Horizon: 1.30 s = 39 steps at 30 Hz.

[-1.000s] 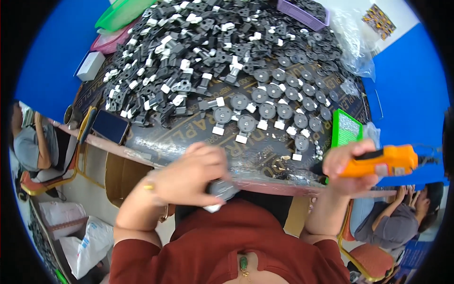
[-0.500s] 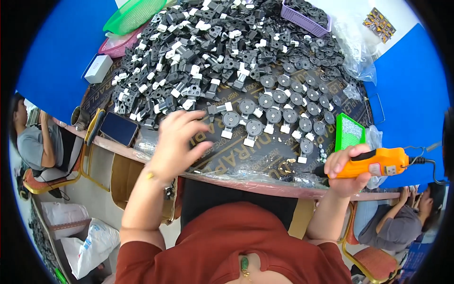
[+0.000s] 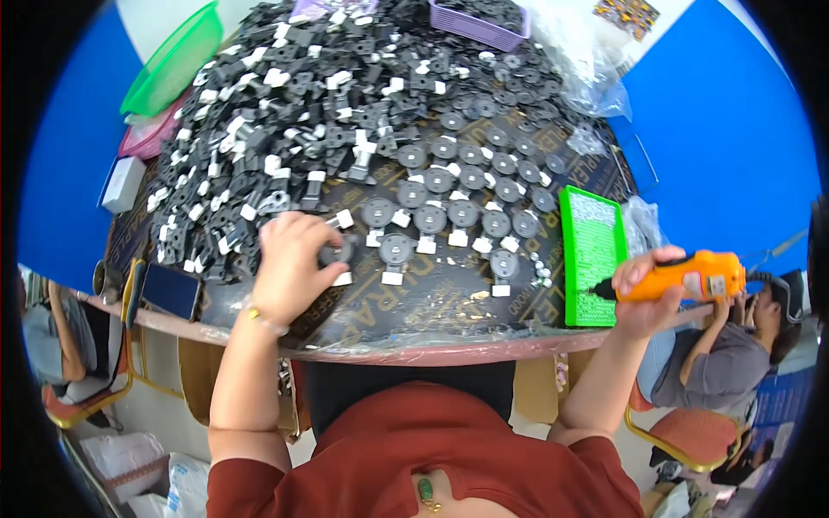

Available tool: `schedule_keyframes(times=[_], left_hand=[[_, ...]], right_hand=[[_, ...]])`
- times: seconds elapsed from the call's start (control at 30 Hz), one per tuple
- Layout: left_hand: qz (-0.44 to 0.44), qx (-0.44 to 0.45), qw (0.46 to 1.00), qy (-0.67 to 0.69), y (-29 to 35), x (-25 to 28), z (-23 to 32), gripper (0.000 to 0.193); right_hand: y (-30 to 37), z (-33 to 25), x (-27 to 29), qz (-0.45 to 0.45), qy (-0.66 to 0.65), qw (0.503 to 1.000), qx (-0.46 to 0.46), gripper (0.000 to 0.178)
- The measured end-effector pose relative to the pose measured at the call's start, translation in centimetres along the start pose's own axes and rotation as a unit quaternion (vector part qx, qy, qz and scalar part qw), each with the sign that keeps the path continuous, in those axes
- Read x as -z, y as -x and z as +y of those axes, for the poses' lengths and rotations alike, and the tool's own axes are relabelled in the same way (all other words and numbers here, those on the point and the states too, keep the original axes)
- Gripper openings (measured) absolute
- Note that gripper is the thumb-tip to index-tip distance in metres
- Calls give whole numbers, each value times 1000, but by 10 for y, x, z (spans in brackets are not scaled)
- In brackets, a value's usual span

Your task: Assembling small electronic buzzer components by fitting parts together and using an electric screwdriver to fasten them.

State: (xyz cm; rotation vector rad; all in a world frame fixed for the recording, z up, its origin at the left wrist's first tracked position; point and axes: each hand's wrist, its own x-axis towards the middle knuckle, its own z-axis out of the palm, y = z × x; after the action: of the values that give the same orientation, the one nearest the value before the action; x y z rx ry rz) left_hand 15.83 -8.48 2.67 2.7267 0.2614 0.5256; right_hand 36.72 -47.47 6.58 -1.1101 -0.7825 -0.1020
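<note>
My left hand [image 3: 296, 259] grips a black round part [image 3: 338, 250] with a white tab, thumb and fingers around its edge, at the left end of the laid-out parts. Several like assemblies [image 3: 395, 249], black discs with white tabs, lie in rough rows to the right of it. My right hand [image 3: 643, 289] is wrapped round an orange electric screwdriver [image 3: 691, 278]. The tool's black tip [image 3: 602, 290] points left, above the lower part of a green tray [image 3: 567, 259] that holds many small silvery pieces, likely screws.
A large heap of black and white plastic parts [image 3: 285, 104] covers the table's back and left. Behind stand a purple basket [image 3: 479, 33] and a green basket [image 3: 173, 60]. A phone [image 3: 171, 291] lies at left; clear plastic bags [image 3: 587, 78] at right. Other people sit at both sides.
My left hand has come down and closed on a round part. My right hand has moved the screwdriver beside and over the green tray. The whole view has shifted.
</note>
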Motion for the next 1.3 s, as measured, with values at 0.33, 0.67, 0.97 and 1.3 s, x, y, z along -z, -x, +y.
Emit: schedule_keyframes(times=[0.33,0.67,0.97,1.3], left_hand=[[-64,-120,985,105,-4,-20,90,47],[-68,-148,980,112,-8,-68,96,47],[8,-122,988,94,-2,-72,93,50],[31,-118,987,101,-2,-80,96,47]], right_hand=[[-37,59,32,92,118,989,-11,32],[-32,63,36,110,126,986,-3,26],[-30,63,35,118,138,983,-14,25],[-18,9,-40,24,32,997,71,60]])
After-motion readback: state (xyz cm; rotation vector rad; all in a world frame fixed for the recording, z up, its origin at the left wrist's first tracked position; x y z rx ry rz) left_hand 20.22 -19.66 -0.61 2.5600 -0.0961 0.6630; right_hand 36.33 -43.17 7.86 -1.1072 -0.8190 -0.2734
